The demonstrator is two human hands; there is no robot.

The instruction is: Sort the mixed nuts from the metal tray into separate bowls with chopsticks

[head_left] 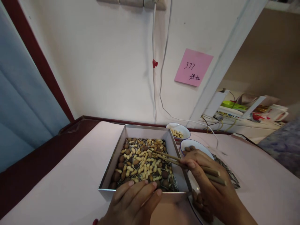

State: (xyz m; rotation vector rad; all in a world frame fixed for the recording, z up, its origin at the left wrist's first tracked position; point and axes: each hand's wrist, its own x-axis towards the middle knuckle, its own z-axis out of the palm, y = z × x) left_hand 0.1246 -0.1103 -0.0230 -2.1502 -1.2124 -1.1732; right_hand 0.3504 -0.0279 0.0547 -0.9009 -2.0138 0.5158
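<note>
The left hand (pixel 133 203) sits back up, fingers extended, at bottom centre; the right hand (pixel 208 178) pinches at lower right.

The tabletop's (pixel 77 172) left side gives passing room beside the box (pixel 146 132), whose 4 walls leave entry from above. By its right wall, 2 bowls (pixel 202 148) and apparently a 3rd, mostly hidden, block the way; a cable (pixel 217 140) crosses the far edge.
</note>
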